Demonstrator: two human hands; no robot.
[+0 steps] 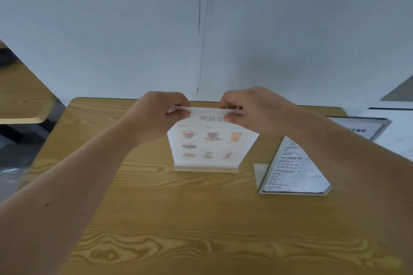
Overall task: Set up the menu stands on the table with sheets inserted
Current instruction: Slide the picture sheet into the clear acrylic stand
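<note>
The left hand (pixel 164 114) pinches the top left corner of a drinks sheet (pixel 210 140), thumb in front. The sheet stands upright in a clear menu stand (pixel 205 168) near the middle of the wooden table (pixel 178 219). The right hand (pixel 250 109) pinches the top right corner the same way. Further right, apart from it, a second stand (pixel 292 169) holds a printed text sheet, angled sideways.

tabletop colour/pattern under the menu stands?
Light yellow-brown wooden tabletop with wavy darker grain swirls; head view shows it best, beneath the clear acrylic drinks-menu stand.
</note>
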